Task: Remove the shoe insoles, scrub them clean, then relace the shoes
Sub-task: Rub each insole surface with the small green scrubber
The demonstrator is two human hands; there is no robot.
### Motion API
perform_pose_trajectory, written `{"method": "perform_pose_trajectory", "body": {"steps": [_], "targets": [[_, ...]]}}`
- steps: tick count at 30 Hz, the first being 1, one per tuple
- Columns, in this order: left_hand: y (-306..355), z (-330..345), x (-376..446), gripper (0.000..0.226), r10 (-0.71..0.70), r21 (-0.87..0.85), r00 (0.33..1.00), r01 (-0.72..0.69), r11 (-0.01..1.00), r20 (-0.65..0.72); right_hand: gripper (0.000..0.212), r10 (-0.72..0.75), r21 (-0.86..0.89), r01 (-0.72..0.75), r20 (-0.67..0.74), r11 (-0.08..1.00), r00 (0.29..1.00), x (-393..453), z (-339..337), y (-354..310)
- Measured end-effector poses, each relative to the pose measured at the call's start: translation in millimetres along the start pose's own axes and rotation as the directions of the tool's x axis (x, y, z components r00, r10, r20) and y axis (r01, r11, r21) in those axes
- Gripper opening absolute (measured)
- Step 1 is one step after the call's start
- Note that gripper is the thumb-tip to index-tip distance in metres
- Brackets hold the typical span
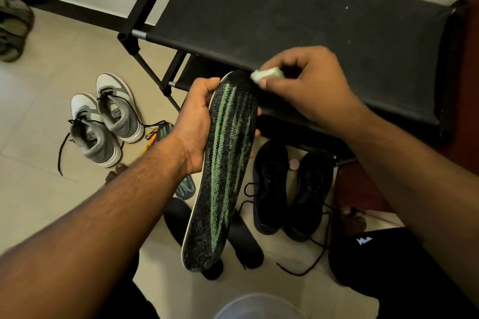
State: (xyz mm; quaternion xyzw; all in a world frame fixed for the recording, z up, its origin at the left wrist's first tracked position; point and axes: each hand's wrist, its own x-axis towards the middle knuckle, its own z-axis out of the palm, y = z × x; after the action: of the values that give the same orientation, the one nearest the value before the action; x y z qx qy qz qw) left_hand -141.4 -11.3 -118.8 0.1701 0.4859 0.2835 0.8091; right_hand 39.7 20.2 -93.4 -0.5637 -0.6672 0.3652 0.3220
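My left hand (193, 125) grips a black insole with green stripes (223, 171) along its left edge, holding it upright in front of me. My right hand (305, 88) pinches a small pale green sponge (267, 74) against the insole's top end. On the floor below lie two plain black insoles (178, 217) (245, 243) and another green-striped insole (185, 188), mostly hidden by my forearm. A pair of black shoes (269, 184) (311, 191) with loose laces stands right of centre. A grey and white pair (103, 119) stands to the left, laces untied.
A black fabric shoe rack (285, 21) stands against the wall straight ahead. Green-grey sandals (13, 28) lie at the far left. An orange-handled tool (151, 138) lies by the grey shoes. A grey bowl rim (256, 305) shows at the bottom edge.
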Motion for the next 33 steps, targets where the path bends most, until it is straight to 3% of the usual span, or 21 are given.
{"method": "perform_pose_trajectory", "body": {"steps": [2,8,11,13,14,16,19,22,26,28,31,33], "targets": [[-3,3,1,0.070,-0.027,0.019,0.999,0.027,0.999,0.020,0.006,0.012,-0.006,-0.013,-0.104,1.000,0.994,5,1,3],[-9,11,7,0.071,-0.011,0.041,0.999,0.009,0.999,0.039,0.011,-0.085,-0.117,0.077,-0.070,0.990,0.994,-3,13,0],[-9,10,7,0.071,-0.006,0.061,1.000,0.005,0.998,0.023,0.014,-0.118,-0.062,0.127,0.135,0.990,0.984,-8,13,-5],[-9,9,5,0.069,-0.027,0.066,0.999,0.025,0.998,0.022,0.013,-0.099,0.019,0.098,0.349,0.995,0.932,-13,9,-10],[-9,9,4,0.069,-0.033,0.066,0.999,0.032,0.997,0.015,0.012,-0.090,0.051,0.077,0.378,0.996,0.921,-13,8,-10],[-10,8,2,0.069,-0.023,0.069,1.000,0.023,0.997,-0.005,0.012,-0.041,0.103,0.013,0.270,0.995,0.962,-9,7,-6],[-11,7,1,0.076,-0.022,0.093,1.000,0.023,0.995,-0.021,0.010,0.054,0.148,-0.053,-0.007,0.988,0.998,1,7,3],[-11,7,0,0.080,-0.042,0.110,0.999,0.042,0.993,-0.006,0.005,0.064,0.121,-0.053,-0.090,0.991,0.994,2,7,8],[-10,6,2,0.072,-0.044,0.076,0.999,0.044,0.996,0.000,0.010,-0.038,0.035,0.038,0.007,0.999,0.999,-11,21,0],[-7,4,3,0.070,-0.047,0.049,0.999,0.047,0.998,0.001,0.012,-0.095,0.007,0.095,0.147,0.995,0.985,-16,27,-6],[-3,2,2,0.064,-0.037,0.006,0.999,0.037,0.999,0.003,0.013,-0.153,-0.004,0.168,0.390,0.986,0.908,-19,22,-11],[-3,4,2,0.066,-0.040,0.003,0.999,0.039,0.999,0.023,0.013,-0.137,0.032,0.135,0.348,0.990,0.927,-15,14,-9]]}}
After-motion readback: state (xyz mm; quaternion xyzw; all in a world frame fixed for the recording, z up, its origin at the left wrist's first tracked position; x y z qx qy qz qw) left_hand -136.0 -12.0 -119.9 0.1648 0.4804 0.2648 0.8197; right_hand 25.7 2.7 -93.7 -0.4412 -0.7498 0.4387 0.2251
